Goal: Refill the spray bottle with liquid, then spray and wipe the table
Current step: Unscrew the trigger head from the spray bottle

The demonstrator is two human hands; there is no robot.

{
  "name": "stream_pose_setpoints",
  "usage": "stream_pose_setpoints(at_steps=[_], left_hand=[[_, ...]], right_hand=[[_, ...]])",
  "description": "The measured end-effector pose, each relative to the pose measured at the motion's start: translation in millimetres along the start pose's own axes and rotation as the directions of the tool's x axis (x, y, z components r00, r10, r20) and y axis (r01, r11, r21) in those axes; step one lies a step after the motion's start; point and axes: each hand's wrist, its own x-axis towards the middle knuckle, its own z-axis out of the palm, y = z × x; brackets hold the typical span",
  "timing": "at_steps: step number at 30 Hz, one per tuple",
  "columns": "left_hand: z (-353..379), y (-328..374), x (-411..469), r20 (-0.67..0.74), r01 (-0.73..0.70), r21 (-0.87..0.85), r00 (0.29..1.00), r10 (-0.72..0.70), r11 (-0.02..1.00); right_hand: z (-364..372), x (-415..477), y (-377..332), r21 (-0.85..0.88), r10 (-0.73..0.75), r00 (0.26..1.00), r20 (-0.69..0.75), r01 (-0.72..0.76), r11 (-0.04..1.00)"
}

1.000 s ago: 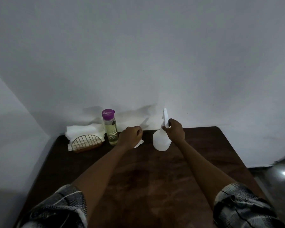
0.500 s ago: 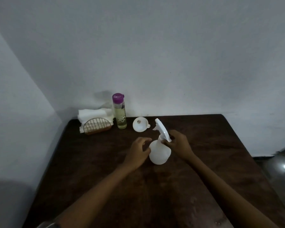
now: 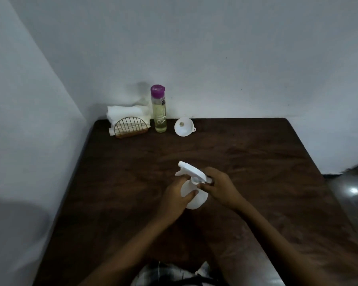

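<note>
— What has moved since half a second ago?

— The spray bottle (image 3: 198, 200) has come nearer to the person, well away from the funnel (image 3: 183, 127) it stood close to. The left hand (image 3: 175, 198), which was only reaching for it then, now has it.

— How many hands are on it?

— Two. The left hand's grip is wrapped round the white body, thumb across the front. The right hand (image 3: 219, 188) has its grip pinched on the neck, just under the trigger head (image 3: 191, 170). The head points away and to the left.

— Where is the bottle?

— Near the middle of the dark tabletop (image 3: 256, 151), upright or a little tilted; I cannot tell whether its base touches the wood.

— And beyond it?

— Along the far edge, by the wall (image 3: 215, 58), one funnel lies tipped with its mouth facing the camera. Left of it stands one clear bottle (image 3: 159, 112) of pale yellow liquid, its single purple cap (image 3: 158, 90) on. Further left is one wire holder (image 3: 131, 126) with one stack of white napkins (image 3: 128, 112) in it.
</note>
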Motion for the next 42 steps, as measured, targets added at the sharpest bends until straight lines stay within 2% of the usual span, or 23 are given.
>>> stream_pose_setpoints(at_steps=[5,10,14,17,22,30,37,42], left_hand=[[4.4,-4.1,-3.4,-0.087,-0.118,-0.016,0.989,0.116,0.993],[2.7,-3.2,-3.4,-0.097,-0.173,0.034,0.980,0.176,0.984],[0.5,-2.7,-2.8,-0.078,-0.195,0.063,0.977,0.199,0.979],[1.8,-4.3,-4.1,-0.090,-0.190,0.052,0.977,0.194,0.980],[4.0,-4.3,-3.4,-0.101,-0.177,0.059,0.978,0.183,0.982],[4.1,-5.8,-2.6,-0.087,-0.179,0.085,0.979,0.186,0.980],[2.9,-3.1,-4.3,-0.088,-0.158,0.113,0.982,0.168,0.981],[2.6,-1.5,-5.0,-0.068,-0.164,0.149,0.982,0.175,0.975]], right_hand=[[1.2,-1.6,-2.2,0.023,0.021,1.000,-0.016,-0.021,1.000],[6.0,-9.0,-6.1,0.165,0.098,0.994,-0.052,-0.088,0.982],[20.6,-15.3,-14.8,0.343,0.211,0.966,-0.149,-0.150,0.927],[30.7,-15.6,-16.5,0.372,0.254,0.938,-0.236,-0.154,0.915],[28.5,-11.6,-13.6,0.384,0.263,0.935,-0.238,-0.158,0.910],[29.0,-11.5,-7.4,0.462,0.266,0.944,-0.196,-0.151,0.874],[10.4,-6.9,-0.6,0.475,0.203,0.979,-0.012,-0.173,0.863],[11.6,-10.2,-0.1,0.456,0.215,0.976,0.038,-0.208,0.865]])
